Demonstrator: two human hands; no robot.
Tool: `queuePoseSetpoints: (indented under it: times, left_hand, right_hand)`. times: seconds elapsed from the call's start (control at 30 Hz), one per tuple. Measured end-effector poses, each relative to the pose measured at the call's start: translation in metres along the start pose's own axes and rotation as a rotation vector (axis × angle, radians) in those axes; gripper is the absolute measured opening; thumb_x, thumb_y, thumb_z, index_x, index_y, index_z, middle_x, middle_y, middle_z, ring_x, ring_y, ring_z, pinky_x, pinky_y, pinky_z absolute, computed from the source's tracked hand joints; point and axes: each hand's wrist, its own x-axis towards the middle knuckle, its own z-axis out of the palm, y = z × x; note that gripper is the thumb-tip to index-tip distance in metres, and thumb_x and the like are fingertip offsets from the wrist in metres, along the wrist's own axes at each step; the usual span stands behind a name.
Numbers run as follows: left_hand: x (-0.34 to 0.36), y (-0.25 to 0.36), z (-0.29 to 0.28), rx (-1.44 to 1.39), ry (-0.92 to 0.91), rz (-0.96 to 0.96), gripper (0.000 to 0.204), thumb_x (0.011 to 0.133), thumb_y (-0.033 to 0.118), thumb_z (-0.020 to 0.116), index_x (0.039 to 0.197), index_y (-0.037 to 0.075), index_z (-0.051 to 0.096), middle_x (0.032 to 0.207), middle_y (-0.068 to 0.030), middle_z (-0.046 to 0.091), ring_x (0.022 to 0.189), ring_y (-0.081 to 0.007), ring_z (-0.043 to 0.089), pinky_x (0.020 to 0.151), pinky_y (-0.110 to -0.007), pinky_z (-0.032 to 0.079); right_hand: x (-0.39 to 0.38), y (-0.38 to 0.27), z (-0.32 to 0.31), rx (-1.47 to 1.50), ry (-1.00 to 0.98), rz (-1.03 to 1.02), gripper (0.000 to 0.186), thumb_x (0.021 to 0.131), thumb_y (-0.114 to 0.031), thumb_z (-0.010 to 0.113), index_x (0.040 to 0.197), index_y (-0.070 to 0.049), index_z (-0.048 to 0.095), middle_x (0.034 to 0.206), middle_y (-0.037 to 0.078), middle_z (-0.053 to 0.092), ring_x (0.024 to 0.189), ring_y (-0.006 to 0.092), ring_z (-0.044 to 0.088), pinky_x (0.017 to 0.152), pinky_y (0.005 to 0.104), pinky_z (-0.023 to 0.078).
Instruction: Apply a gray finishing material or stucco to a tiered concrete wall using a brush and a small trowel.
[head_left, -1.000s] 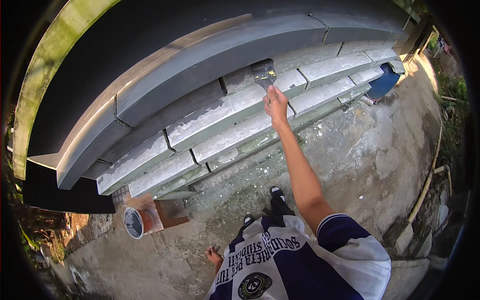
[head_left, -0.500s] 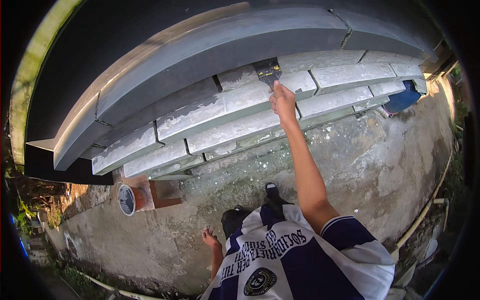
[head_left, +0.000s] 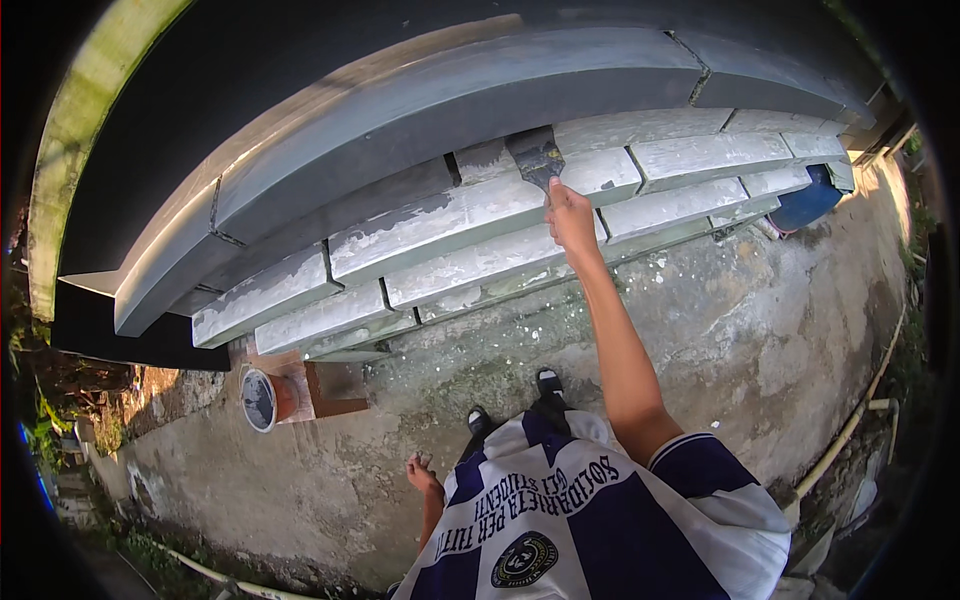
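My right hand (head_left: 571, 222) grips the handle of a wide, dark paintbrush (head_left: 538, 155) with yellowish marks. The brush's broad end lies against the upper pale course of the stepped block wall (head_left: 440, 217), just below the dark grey top ledge (head_left: 460, 105). Left of the brush the surface is partly dark grey, while the pale blocks look worn and patchy. My left hand (head_left: 422, 474) hangs low beside my shirt, away from the wall, fingers loosely bent and apart with nothing visible in them.
Left of my feet, a bucket of grey paint (head_left: 260, 400) stands beside a piece of brown cardboard (head_left: 336, 390). A blue tub (head_left: 808, 200) sits by the wall's right end. Pipes (head_left: 850, 435) run along the right side of the stained concrete ground (head_left: 740, 330).
The brush has moved slightly down, and its broad face now shows fewer yellow marks. The view has shifted a little, and more of my feet shows. My left hand stays low.
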Motion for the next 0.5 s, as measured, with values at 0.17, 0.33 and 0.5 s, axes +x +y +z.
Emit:
queuePoseSetpoints:
  times: [0.17,0.33,0.5]
  left_hand:
    - [0.015,0.003,-0.008,-0.008,0.004,0.027,0.017,0.09,0.03,0.059,0.094,0.014,0.055,0.097,0.0001,0.063,0.076,-0.0148,0.066,0.041,-0.022,0.028]
    - [0.026,-0.009,-0.031,0.006,-0.018,-0.019,0.016,0.087,0.028,0.061,0.091,0.014,0.055,0.093,-0.0002,0.063,0.071,-0.0163,0.067,0.038,-0.023,0.027]
    - [0.052,-0.026,-0.062,-0.057,-0.021,-0.047,0.017,0.086,0.027,0.062,0.094,0.013,0.058,0.098,-0.0017,0.065,0.07,-0.0181,0.068,0.037,-0.023,0.026]
  right_hand:
    - [-0.02,0.009,0.006,-0.042,0.024,0.091,0.038,0.099,-0.037,0.046,0.084,-0.003,0.054,0.056,-0.002,0.043,0.039,0.0043,0.032,0.035,0.0224,0.022]
    - [-0.036,0.013,0.038,0.238,0.018,0.014,0.034,0.098,-0.035,0.047,0.085,-0.004,0.053,0.057,-0.003,0.039,0.04,0.0044,0.029,0.036,0.023,0.018]
    - [-0.025,0.027,0.065,0.13,0.033,0.101,0.036,0.1,-0.035,0.043,0.085,-0.004,0.051,0.058,-0.001,0.04,0.041,0.0047,0.026,0.036,0.0226,0.017]
